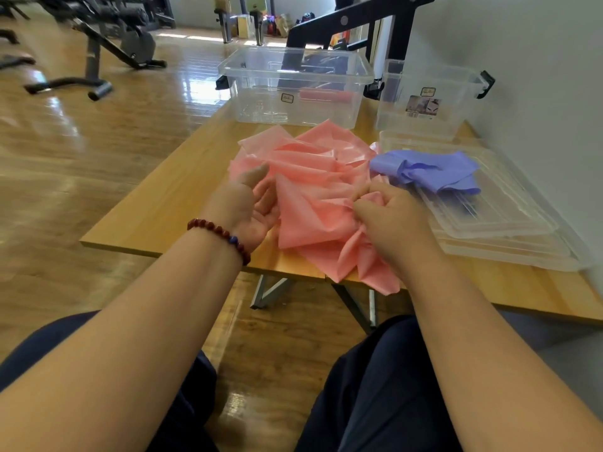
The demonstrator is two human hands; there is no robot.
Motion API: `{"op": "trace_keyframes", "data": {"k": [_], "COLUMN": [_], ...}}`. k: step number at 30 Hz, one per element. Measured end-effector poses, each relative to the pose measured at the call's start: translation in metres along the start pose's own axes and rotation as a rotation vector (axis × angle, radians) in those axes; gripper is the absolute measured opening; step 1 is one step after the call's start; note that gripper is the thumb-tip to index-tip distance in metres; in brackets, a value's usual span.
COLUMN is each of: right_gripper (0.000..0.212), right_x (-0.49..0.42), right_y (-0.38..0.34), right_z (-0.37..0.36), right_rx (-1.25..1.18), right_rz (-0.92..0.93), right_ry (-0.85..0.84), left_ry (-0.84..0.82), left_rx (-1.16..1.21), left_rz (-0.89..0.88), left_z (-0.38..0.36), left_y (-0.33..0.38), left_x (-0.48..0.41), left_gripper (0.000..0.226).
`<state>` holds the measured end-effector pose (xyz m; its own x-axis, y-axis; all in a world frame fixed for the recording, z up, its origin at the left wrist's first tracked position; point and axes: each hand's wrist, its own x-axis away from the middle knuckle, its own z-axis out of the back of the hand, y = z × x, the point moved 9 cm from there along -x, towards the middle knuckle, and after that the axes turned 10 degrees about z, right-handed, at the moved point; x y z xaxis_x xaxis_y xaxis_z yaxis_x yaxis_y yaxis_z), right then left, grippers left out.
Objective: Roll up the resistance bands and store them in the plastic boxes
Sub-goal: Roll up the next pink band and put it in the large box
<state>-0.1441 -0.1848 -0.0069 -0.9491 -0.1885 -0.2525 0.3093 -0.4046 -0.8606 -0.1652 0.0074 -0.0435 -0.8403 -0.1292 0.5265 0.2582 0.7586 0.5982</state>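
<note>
A crumpled pink resistance band (313, 177) lies in a loose heap on the wooden table (169, 207), one end hanging over the near edge. My left hand (251, 203), palm turned inward, holds a fold of it at the heap's left side. My right hand (388, 216) grips a bunched part of the pink band on the right. A purple resistance band (434, 171) lies crumpled on clear lids to the right. Two clear plastic boxes stand at the far edge: a large one (293, 89) and a smaller one (427, 99).
Stacked clear lids (509, 223) lie along the table's right side by a white wall. A black frame (352, 24) stands behind the boxes. Gym equipment (98, 44) stands on the shiny wood floor at the far left. My knees are below the table's near edge.
</note>
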Motion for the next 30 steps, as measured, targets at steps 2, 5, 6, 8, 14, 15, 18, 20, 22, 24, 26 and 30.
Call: {"op": "trace_keyframes", "data": {"k": [2, 5, 6, 8, 14, 15, 18, 20, 22, 24, 26, 30], "right_gripper": [0.025, 0.033, 0.029, 0.015, 0.062, 0.064, 0.044, 0.030, 0.021, 0.019, 0.017, 0.021], "right_x": [0.003, 0.006, 0.007, 0.009, 0.003, 0.001, -0.005, -0.008, -0.009, -0.005, 0.003, 0.010], "right_y": [0.000, -0.002, -0.002, -0.001, -0.027, -0.028, -0.022, -0.018, -0.012, -0.006, 0.000, 0.002], "right_z": [-0.003, -0.005, -0.008, -0.013, -0.017, -0.024, -0.046, -0.044, -0.037, -0.034, -0.038, -0.038], "right_rx": [0.022, 0.047, 0.083, 0.122, 0.478, 0.490, 0.540, 0.552, 0.481, 0.234, -0.072, -0.208], "right_rz": [-0.010, -0.020, -0.026, -0.052, 0.153, 0.168, 0.179, 0.156, 0.106, 0.020, -0.098, -0.169], "right_ry": [-0.026, -0.045, -0.080, -0.147, -0.070, -0.106, -0.225, -0.171, -0.063, 0.021, 0.038, 0.015], "left_ry": [-0.013, -0.030, -0.042, -0.064, -0.085, -0.075, -0.028, -0.014, 0.014, 0.069, 0.065, -0.042], "left_rx": [0.022, 0.053, 0.044, 0.002, -0.175, -0.181, -0.166, -0.117, -0.061, -0.035, -0.025, -0.021], "left_rz": [0.048, 0.101, 0.123, 0.191, 0.153, 0.118, 0.025, 0.006, 0.006, -0.005, -0.031, 0.070], "left_z": [0.000, 0.003, 0.004, 0.006, 0.012, 0.012, 0.016, 0.020, 0.027, 0.036, 0.037, 0.030], "left_y": [-0.006, -0.014, -0.017, -0.024, -0.025, -0.022, -0.014, -0.011, -0.008, -0.006, -0.003, -0.006], "left_x": [0.000, 0.001, 0.003, 0.006, 0.014, 0.015, 0.016, 0.014, 0.010, 0.008, 0.007, 0.006], "left_gripper": [0.015, 0.020, 0.027, 0.035, 0.023, 0.022, 0.020, 0.018, 0.012, 0.009, 0.011, 0.042]}}
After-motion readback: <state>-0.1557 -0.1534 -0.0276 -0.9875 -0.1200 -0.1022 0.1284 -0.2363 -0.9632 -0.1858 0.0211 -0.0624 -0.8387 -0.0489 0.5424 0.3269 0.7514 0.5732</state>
